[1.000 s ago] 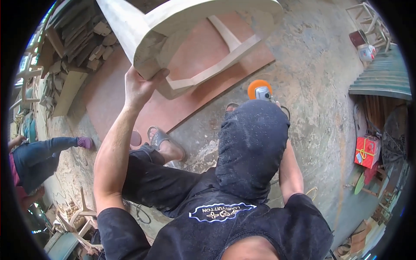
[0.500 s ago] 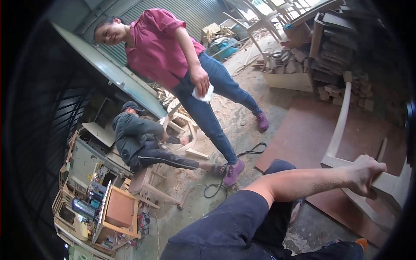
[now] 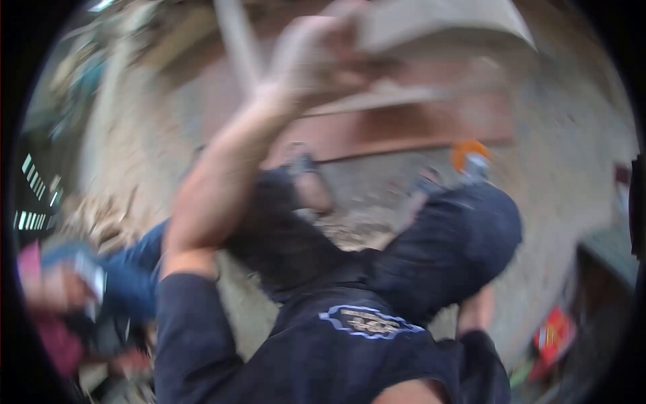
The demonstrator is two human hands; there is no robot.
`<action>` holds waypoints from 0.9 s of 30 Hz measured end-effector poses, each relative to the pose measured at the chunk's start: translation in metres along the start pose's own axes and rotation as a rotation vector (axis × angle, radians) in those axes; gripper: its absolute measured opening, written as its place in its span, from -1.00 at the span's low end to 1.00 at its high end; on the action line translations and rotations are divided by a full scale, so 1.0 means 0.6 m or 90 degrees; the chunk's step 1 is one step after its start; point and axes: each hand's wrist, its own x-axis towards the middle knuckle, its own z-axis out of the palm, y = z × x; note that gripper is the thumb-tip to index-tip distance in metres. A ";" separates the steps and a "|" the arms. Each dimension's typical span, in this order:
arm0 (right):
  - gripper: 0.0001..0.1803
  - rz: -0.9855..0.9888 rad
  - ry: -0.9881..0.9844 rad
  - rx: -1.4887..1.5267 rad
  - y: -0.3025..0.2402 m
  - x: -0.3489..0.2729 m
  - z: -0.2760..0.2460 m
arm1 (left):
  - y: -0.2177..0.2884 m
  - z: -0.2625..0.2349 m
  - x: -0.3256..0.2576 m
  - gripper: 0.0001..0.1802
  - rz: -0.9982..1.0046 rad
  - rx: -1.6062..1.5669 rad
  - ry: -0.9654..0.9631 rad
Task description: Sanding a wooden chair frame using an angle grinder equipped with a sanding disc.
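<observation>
My left hand [image 3: 319, 57] reaches out over the far side, blurred by motion, its fingers closed round the edge of a pale wooden chair frame [image 3: 444, 27]. A slim pale leg of wood [image 3: 237, 40] rises to the left of that hand. Beneath the frame lies a reddish-brown board [image 3: 410, 124] on the floor. Of my right arm, a bare forearm [image 3: 478, 310] shows beside my right thigh; the thigh hides the fingers and whatever they may touch.
An orange round thing with a grey part [image 3: 471, 155] is by my right knee. At the left stands a person in pink [image 3: 50, 323], holding something white. A red packet [image 3: 555, 333] lies at the right, and wood scraps [image 3: 101, 215] are heaped at the left.
My view has swung down and to the right, onto my lap and feet. My left hand still grips the chair frame, which now appears at the top. My right forearm has come into view.
</observation>
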 end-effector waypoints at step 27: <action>-0.07 -0.051 -0.167 -0.008 0.012 0.170 -0.055 | 0.074 0.042 0.096 -0.46 -0.041 -0.243 -0.214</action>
